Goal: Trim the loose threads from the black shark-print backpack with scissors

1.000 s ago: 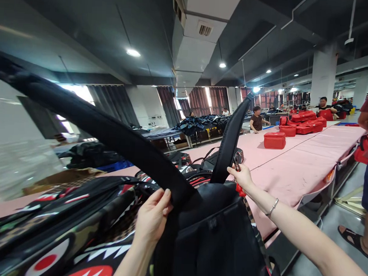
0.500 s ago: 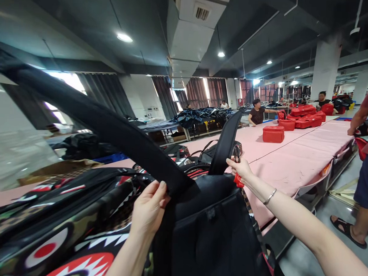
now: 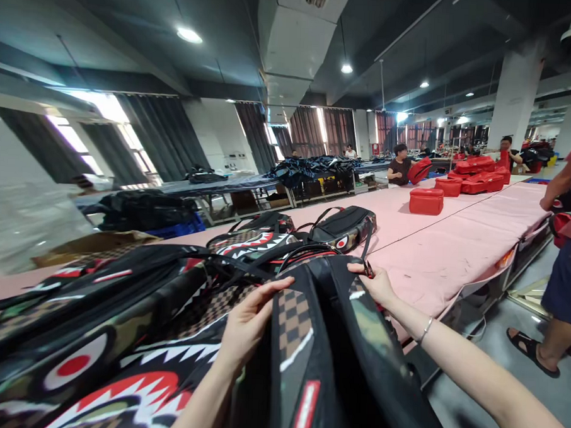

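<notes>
In front of me stands a black backpack, its two shoulder straps hanging toward me with checkered and camouflage faces up. My left hand (image 3: 250,316) is closed on the upper edge of the left strap (image 3: 296,334), which bears a red and white tag. At the top of the right strap (image 3: 372,328), my right hand (image 3: 379,286) pinches the edge. A small dark pointed tool (image 3: 369,268), which looks like thread snips, sticks out between its fingers, partly hidden. More shark-face backpacks (image 3: 78,362) lie to the left of my left hand.
Beyond lie further patterned backpacks (image 3: 346,226) on the pink-covered table (image 3: 435,246). Red bags (image 3: 426,201) are heaped farther along it, with co-workers beside them. A person in shorts (image 3: 564,276) stands at the right. A cardboard box (image 3: 90,246) is at the left.
Both shoulder straps, raised before, have come down toward me, and their patterned faces now show. My left hand has moved slightly right and up. A far co-worker has lifted a red bag.
</notes>
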Tool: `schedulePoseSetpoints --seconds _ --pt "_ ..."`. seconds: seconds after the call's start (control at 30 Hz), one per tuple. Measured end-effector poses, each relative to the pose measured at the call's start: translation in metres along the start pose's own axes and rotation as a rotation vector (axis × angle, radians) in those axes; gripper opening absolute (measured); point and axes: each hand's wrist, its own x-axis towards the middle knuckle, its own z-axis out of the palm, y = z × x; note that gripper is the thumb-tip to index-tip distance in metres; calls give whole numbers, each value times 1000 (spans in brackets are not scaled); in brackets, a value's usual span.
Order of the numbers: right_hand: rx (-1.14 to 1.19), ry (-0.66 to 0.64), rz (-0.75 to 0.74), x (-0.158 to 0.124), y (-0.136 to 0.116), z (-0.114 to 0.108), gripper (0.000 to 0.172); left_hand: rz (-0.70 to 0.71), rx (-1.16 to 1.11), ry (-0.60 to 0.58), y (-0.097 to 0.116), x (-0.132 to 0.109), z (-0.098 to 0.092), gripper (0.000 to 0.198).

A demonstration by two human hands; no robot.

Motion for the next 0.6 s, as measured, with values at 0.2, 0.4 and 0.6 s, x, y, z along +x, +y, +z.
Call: schedulePoseSetpoints --seconds 0.2,0.4,0.6 --pt "-133 19 -112 -29 20 8 23 182 168 -184 -31 -11 -9 24" --pt "-229 69 23 -52 33 18 24 232 232 -136 -49 -18 -18 26" --pt "-192 -123 167 -76 46 33 23 249 280 -90 -61 -13 -19 26"
